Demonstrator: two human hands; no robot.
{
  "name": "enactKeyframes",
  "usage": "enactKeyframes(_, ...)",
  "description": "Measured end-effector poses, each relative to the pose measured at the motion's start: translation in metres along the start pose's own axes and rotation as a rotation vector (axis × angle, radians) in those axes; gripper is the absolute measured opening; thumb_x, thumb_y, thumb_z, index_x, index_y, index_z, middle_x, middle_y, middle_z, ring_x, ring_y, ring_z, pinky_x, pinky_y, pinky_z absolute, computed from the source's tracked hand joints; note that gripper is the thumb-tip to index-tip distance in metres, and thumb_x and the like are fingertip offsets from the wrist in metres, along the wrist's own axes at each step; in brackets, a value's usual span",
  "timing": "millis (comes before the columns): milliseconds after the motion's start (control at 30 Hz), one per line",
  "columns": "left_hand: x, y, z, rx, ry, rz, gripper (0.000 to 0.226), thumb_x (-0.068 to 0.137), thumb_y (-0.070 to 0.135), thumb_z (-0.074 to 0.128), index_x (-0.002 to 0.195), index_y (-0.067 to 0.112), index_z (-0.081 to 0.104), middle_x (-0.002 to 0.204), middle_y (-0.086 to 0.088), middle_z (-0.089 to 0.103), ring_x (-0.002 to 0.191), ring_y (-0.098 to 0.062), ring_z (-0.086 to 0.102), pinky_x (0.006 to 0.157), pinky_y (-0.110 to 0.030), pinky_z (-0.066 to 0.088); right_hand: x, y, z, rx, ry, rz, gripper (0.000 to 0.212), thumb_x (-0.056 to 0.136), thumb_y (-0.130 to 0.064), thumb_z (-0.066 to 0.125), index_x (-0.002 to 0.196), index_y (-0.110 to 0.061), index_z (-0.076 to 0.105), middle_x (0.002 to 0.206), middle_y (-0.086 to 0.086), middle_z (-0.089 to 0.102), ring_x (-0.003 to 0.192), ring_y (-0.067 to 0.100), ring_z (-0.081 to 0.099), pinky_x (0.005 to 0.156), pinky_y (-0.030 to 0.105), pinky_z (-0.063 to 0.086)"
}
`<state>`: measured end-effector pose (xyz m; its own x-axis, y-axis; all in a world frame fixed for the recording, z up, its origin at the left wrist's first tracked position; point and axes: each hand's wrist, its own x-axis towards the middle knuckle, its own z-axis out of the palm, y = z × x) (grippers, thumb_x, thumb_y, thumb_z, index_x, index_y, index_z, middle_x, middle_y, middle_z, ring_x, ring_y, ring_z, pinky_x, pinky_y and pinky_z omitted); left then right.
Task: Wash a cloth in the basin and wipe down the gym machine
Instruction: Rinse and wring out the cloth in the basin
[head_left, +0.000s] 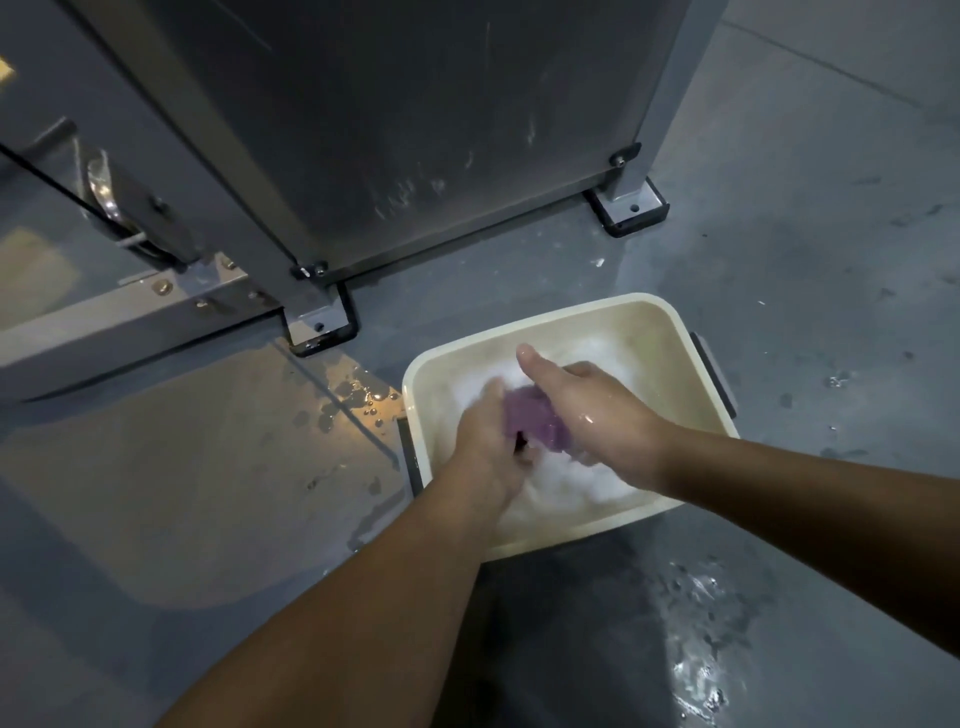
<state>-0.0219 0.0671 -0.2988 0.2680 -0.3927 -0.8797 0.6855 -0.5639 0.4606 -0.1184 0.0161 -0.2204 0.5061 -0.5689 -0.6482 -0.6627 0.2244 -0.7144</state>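
Observation:
A cream rectangular basin (613, 307) with dark side handles stands on the grey floor, holding white soapy water. Over the foam, a purple cloth (530, 418) is bunched between both my hands. My left hand (488, 441) grips its left end, fingers curled round it. My right hand (597, 410) holds its right end with the thumb sticking up. Both hands are wet. The gym machine (395, 135), a grey metal frame with a dark panel, stands just behind the basin.
The machine's two bolted feet (319, 325) (631, 205) sit on the floor near the basin. A low metal beam (119, 322) runs to the left. Water puddles (363, 400) (701, 639) lie left of and in front of the basin.

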Motion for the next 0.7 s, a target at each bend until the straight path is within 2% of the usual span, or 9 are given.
enactKeyframes(133,-0.016,0.01,0.008,-0.017,-0.217,-0.001,0.067,0.105,0.045,0.036,0.054,0.018,0.069,0.055,0.001,0.058,0.04,-0.014,0.053,0.04,-0.015,0.031,-0.005,-0.002,-0.003,-0.044,0.017,-0.135,0.069,0.095,-0.069,0.047,0.069,-0.011,0.073,0.07,0.003,0.075,0.074,0.015,0.074,0.086,0.036,0.056)
enactKeyframes(300,-0.025,0.007,0.031,-0.196,-0.187,-0.074,0.043,0.105,0.034,0.042,0.075,0.013,0.064,0.055,-0.003,0.049,0.046,-0.018,0.051,0.049,-0.019,0.043,0.009,0.004,-0.003,-0.302,0.277,-0.271,0.074,0.107,-0.053,0.031,0.052,-0.019,0.068,0.053,0.003,0.067,0.058,0.016,0.068,0.074,0.033,0.055)
enactKeyframes(333,-0.029,0.005,0.035,-0.209,-0.171,-0.067,0.037,0.106,0.03,0.04,0.083,0.012,0.062,0.058,-0.002,0.047,0.05,-0.018,0.049,0.043,-0.024,0.022,0.016,0.007,-0.007,-0.322,0.308,-0.249,0.071,0.108,-0.049,0.03,0.057,-0.017,0.069,0.057,0.003,0.069,0.062,0.018,0.069,0.074,0.032,0.054)
enactKeyframes(400,-0.036,0.0,0.041,-0.211,-0.164,-0.056,0.031,0.107,0.025,0.04,0.103,0.012,0.068,0.079,0.008,0.065,0.055,-0.013,0.051,0.077,-0.037,-0.01,0.028,0.01,-0.017,-0.512,0.317,-0.178,0.048,0.109,-0.037,0.035,0.084,-0.014,0.069,0.081,0.005,0.071,0.085,0.027,0.069,0.076,0.033,0.05)
enactKeyframes(433,-0.035,-0.001,0.043,-0.198,-0.148,-0.054,0.03,0.108,0.025,0.044,0.114,0.014,0.071,0.096,0.009,0.072,0.054,-0.01,0.051,0.103,-0.035,0.036,0.031,0.012,-0.022,-0.57,0.318,-0.152,0.032,0.108,-0.03,0.04,0.096,-0.014,0.066,0.093,0.008,0.068,0.094,0.031,0.066,0.076,0.033,0.049)
enactKeyframes(467,-0.035,-0.002,0.043,-0.181,-0.134,-0.052,0.03,0.107,0.028,0.046,0.122,0.019,0.071,0.11,0.006,0.075,0.055,-0.009,0.051,0.041,-0.02,0.037,0.032,0.012,-0.021,-0.577,0.324,-0.11,0.02,0.105,-0.025,0.047,0.094,-0.018,0.063,0.097,0.007,0.065,0.097,0.033,0.064,0.074,0.032,0.047)
enactKeyframes(533,-0.027,-0.003,0.035,-0.211,-0.123,-0.061,0.03,0.106,0.027,0.046,0.123,0.021,0.07,0.103,0.008,0.076,0.064,-0.012,0.054,0.049,-0.024,0.03,0.025,0.016,-0.006,-0.471,0.298,-0.082,0.023,0.098,-0.024,0.056,0.075,-0.019,0.056,0.089,0.005,0.063,0.091,0.032,0.065,0.069,0.031,0.047)
enactKeyframes(600,-0.021,-0.001,0.027,-0.259,-0.091,-0.085,0.029,0.105,0.022,0.042,0.102,0.01,0.069,0.08,-0.002,0.072,0.067,-0.017,0.063,0.061,-0.029,0.047,0.017,0.018,0.011,-0.376,0.317,-0.132,0.036,0.1,-0.031,0.049,0.072,-0.012,0.062,0.081,0.007,0.068,0.079,0.028,0.067,0.072,0.033,0.053)
enactKeyframes(700,-0.028,0.002,0.029,-0.253,-0.119,-0.1,0.036,0.103,0.016,0.044,0.074,0.016,0.064,0.068,-0.001,0.064,0.054,-0.016,0.06,0.047,-0.022,0.047,0.021,0.02,0.005,-0.328,0.294,-0.059,0.039,0.106,-0.028,0.037,0.081,-0.01,0.062,0.084,0.006,0.066,0.084,0.028,0.066,0.076,0.036,0.053)
